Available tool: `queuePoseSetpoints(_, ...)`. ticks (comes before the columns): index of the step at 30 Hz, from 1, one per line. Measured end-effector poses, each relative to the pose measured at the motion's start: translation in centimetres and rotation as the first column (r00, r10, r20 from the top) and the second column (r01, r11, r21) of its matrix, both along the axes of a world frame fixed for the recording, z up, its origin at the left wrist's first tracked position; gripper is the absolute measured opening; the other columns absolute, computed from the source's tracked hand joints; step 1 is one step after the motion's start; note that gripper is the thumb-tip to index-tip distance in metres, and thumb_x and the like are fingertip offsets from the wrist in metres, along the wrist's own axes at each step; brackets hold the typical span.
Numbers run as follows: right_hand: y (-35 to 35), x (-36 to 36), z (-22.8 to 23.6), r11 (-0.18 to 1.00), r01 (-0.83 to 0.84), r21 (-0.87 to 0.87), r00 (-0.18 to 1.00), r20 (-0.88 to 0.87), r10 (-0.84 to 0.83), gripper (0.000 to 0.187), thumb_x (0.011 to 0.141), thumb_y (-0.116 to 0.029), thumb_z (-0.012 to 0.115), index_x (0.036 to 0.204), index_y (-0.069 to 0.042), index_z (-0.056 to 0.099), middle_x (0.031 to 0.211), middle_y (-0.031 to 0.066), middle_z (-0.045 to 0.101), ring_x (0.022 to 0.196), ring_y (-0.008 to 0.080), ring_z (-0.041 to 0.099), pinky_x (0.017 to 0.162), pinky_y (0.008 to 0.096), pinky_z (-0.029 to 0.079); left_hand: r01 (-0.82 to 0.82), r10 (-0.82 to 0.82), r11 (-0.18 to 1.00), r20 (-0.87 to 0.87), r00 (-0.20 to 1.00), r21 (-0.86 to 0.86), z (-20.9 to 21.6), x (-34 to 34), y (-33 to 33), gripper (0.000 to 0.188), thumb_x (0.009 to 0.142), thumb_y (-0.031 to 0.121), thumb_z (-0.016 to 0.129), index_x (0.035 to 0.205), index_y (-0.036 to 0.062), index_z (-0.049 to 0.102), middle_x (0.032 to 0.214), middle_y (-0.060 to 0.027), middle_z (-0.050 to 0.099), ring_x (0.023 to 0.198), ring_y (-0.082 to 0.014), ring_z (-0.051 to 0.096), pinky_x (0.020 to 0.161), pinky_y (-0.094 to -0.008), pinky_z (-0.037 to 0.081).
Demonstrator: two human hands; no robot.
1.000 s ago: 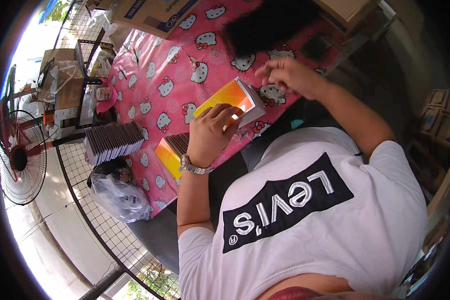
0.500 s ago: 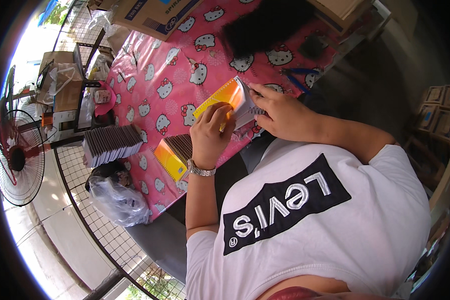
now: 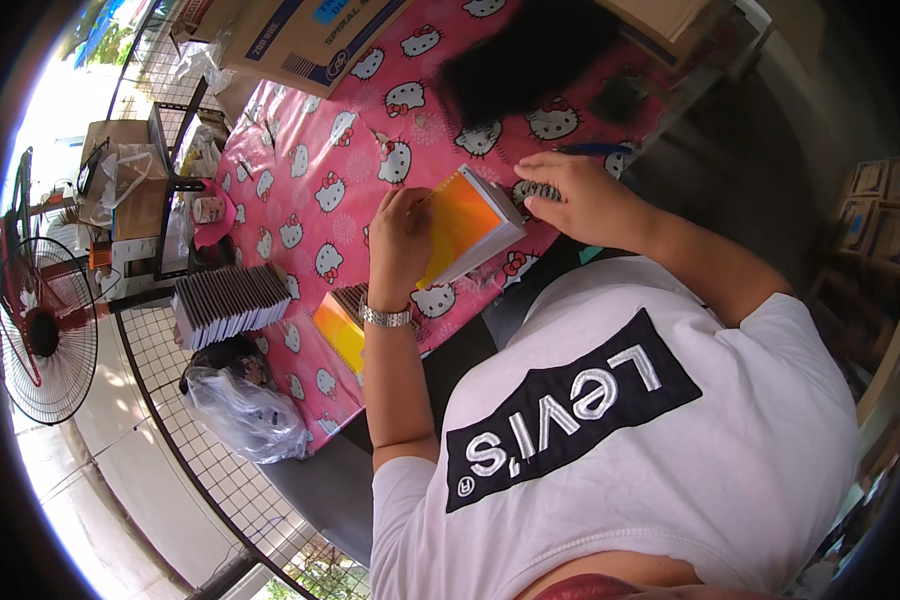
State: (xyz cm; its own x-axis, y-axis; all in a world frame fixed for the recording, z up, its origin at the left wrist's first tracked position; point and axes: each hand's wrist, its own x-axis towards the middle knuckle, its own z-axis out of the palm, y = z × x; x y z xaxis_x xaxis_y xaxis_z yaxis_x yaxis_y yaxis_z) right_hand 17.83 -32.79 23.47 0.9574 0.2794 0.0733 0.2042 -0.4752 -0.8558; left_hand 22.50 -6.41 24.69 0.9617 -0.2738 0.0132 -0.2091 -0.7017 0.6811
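A small notebook (image 3: 467, 222) with a yellow and orange cover and a thick white page block tilts above the pink table. My left hand (image 3: 400, 240) is closed on its left side; a row of holes lines its upper left edge. Just beyond the notebook's right side, my right hand (image 3: 590, 203) grips a dark wire spiral coil (image 3: 536, 189) between thumb and fingers. The coil is apart from the pages. Partly behind my left wrist lies a stack of yellow notebooks (image 3: 338, 332) with dark spiral spines.
A larger stack of spiral notebooks (image 3: 230, 303) stands at the table's left edge, above a clear plastic bag (image 3: 245, 415). Blue-handled pliers (image 3: 592, 149) lie past my right hand. Farther off are a dark heap (image 3: 530, 60), perhaps coils, and a cardboard box (image 3: 305, 45). A fan (image 3: 45, 330) stands left.
My right hand has come off the pages and moved up and right, now with a coil in it. My left hand has shifted to the notebook's left side, and the notebook has turned.
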Motion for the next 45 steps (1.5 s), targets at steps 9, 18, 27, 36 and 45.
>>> queuePoseSetpoints(9,-0.4,1.0,0.7,1.0,0.028,0.003,0.999,0.031,-0.028,0.043,0.092,-0.016,0.063,0.129,0.006,0.058,0.129,0.0255,0.06,0.121,0.0356,0.059,0.105,0.0378,0.045,-0.16,0.166,0.982,0.059,0.984,-0.104,-0.7,-1.1,0.2,0.024,0.087,0.0,0.066,0.111,0.0018,0.07,0.105,-0.0127,0.073,0.093,-0.0176,0.071,0.083,-0.0302,0.054)
queuePoseSetpoints(18,0.1,1.4,0.3,0.998,0.043,0.038,0.99,0.136,-0.048,0.044,0.089,-0.02,0.064,0.123,0.007,0.062,0.111,0.0266,0.067,0.105,0.0375,0.066,0.094,0.0402,0.051,-0.168,0.173,0.974,0.024,0.985,-0.15,-1.5,-1.2,0.7,0.023,0.088,-0.001,0.065,0.109,0.0009,0.072,0.1,-0.0088,0.074,0.091,-0.0139,0.069,0.083,-0.0272,0.053)
queuePoseSetpoints(27,0.1,1.5,2.2,0.995,0.032,0.089,0.998,0.048,-0.036,0.035,0.093,-0.014,0.061,0.124,0.002,0.062,0.118,0.0215,0.066,0.108,0.0308,0.066,0.094,0.0365,0.05,-0.138,0.152,0.944,0.027,0.988,-0.299,1.5,-2.7,0.2,0.02,0.089,-0.003,0.063,0.108,-0.0022,0.066,0.102,-0.0054,0.069,0.097,-0.0133,0.065,0.084,-0.0269,0.051)
queuePoseSetpoints(36,3.2,-0.3,-0.6,0.963,0.033,0.268,0.975,0.201,-0.09,0.053,0.087,-0.006,0.058,0.14,-0.006,0.052,0.136,0.02,0.057,0.127,0.0306,0.055,0.104,0.0367,0.045,-0.094,-0.164,0.9,0.528,0.833,0.426,3.1,-4.5,-2.3,0.028,0.087,0.002,0.059,0.115,0.0061,0.06,0.102,-0.0104,0.066,0.096,-0.0289,0.061,0.09,-0.0429,0.042)
queuePoseSetpoints(45,4.2,9.3,-0.6,0.922,-0.375,-0.093,0.911,0.147,0.385,0.036,0.081,-0.011,0.073,0.116,-0.005,0.065,0.117,0.0168,0.065,0.103,0.0285,0.065,0.089,0.0377,0.052,-0.046,-0.178,0.895,0.449,0.875,0.443,7.1,-5.6,-0.5,0.025,0.084,-0.002,0.06,0.108,0.0061,0.063,0.097,-0.0091,0.066,0.093,-0.0279,0.062,0.089,-0.0416,0.041)
